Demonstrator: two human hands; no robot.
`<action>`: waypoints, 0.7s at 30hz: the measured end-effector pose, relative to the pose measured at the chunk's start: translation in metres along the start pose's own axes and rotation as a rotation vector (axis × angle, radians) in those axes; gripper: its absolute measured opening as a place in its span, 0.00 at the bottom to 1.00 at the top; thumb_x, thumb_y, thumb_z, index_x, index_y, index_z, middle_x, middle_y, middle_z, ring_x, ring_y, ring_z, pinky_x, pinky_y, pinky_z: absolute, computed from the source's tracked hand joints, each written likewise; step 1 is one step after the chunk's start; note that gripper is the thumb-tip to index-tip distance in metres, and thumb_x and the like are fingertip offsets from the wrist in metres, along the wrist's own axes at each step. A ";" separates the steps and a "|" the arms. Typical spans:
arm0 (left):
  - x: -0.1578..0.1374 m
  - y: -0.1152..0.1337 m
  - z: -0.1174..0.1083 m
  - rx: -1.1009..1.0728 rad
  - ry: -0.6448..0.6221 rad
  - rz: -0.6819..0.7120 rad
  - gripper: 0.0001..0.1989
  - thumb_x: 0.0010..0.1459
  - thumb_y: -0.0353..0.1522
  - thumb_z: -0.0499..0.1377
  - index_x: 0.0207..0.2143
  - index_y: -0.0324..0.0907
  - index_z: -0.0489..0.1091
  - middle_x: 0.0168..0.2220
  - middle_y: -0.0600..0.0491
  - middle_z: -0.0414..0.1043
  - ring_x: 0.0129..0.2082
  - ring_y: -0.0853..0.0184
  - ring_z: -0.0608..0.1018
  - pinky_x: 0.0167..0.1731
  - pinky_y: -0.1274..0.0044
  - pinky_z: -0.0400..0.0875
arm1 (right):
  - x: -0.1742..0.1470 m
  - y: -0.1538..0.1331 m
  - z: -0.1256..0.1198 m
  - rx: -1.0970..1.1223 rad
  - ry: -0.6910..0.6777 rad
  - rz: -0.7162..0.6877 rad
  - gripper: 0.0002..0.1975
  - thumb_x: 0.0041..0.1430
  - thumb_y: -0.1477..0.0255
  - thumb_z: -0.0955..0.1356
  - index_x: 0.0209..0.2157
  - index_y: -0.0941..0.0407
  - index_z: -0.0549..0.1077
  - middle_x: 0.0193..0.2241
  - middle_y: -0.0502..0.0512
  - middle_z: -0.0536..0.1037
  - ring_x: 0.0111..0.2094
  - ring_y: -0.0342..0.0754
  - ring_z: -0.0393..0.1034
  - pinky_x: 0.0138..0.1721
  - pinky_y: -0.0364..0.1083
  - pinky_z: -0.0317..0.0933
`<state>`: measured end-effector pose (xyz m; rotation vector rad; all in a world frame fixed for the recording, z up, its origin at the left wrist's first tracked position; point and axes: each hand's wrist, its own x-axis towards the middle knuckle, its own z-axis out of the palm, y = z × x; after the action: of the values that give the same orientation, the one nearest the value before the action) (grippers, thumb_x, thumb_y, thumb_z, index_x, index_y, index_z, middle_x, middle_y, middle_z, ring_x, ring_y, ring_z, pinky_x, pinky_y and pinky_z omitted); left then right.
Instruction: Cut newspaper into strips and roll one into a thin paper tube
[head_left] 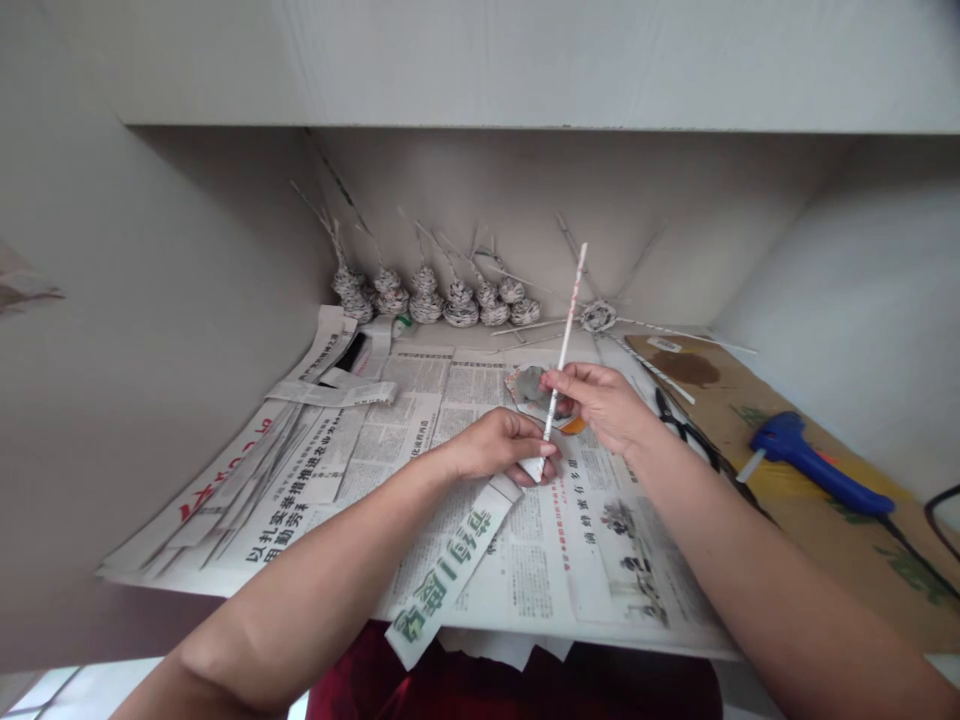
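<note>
A thin rolled newspaper tube (568,330) stands up at a slight tilt between my hands. My left hand (506,445) pinches its lower end, where a newspaper strip (450,570) with large green characters trails down toward the table's front edge. Higher up, my right hand (600,400) has thumb and fingers closed around the tube. Behind that hand, partly hidden by it, is a small dish-like piece holding something grey (529,388). Newspaper sheets (517,560) cover the tabletop under both hands.
Several woven paper gourds (426,295) line the back wall. Right of them sits a woven piece with spokes (598,317). Cut newspaper strips (315,440) are piled at left. Black-handled scissors (682,425) and a blue glue gun (817,465) on cardboard (697,370) lie at right. A shelf (525,70) overhangs.
</note>
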<state>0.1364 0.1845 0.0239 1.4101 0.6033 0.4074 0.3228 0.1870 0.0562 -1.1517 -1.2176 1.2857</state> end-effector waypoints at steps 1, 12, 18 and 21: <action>0.000 0.000 0.000 0.002 -0.003 -0.007 0.19 0.54 0.45 0.64 0.36 0.36 0.76 0.32 0.49 0.76 0.36 0.65 0.78 0.33 0.74 0.75 | 0.000 0.000 0.000 0.008 0.011 -0.007 0.16 0.43 0.57 0.78 0.25 0.55 0.78 0.30 0.51 0.79 0.27 0.41 0.66 0.27 0.42 0.58; 0.000 0.002 0.001 -0.004 0.018 -0.017 0.20 0.53 0.46 0.65 0.36 0.36 0.76 0.32 0.48 0.76 0.34 0.67 0.78 0.32 0.76 0.75 | 0.000 0.000 -0.001 0.011 -0.007 0.003 0.15 0.44 0.58 0.78 0.26 0.54 0.78 0.31 0.52 0.79 0.30 0.43 0.69 0.28 0.42 0.59; -0.001 0.002 0.001 -0.014 0.011 -0.019 0.20 0.54 0.46 0.64 0.36 0.37 0.75 0.33 0.48 0.77 0.34 0.66 0.79 0.32 0.74 0.75 | -0.001 -0.002 -0.002 0.007 -0.101 0.057 0.17 0.44 0.58 0.78 0.30 0.56 0.81 0.32 0.55 0.80 0.30 0.44 0.70 0.29 0.43 0.61; -0.002 0.003 0.000 -0.010 -0.009 -0.024 0.20 0.54 0.46 0.64 0.36 0.37 0.76 0.33 0.48 0.77 0.35 0.65 0.79 0.33 0.73 0.76 | 0.002 0.001 -0.003 0.036 -0.060 0.039 0.15 0.44 0.58 0.78 0.27 0.55 0.80 0.30 0.53 0.79 0.31 0.42 0.69 0.28 0.41 0.60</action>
<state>0.1353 0.1832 0.0271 1.3933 0.6094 0.3841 0.3255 0.1889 0.0550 -1.1233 -1.2160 1.3745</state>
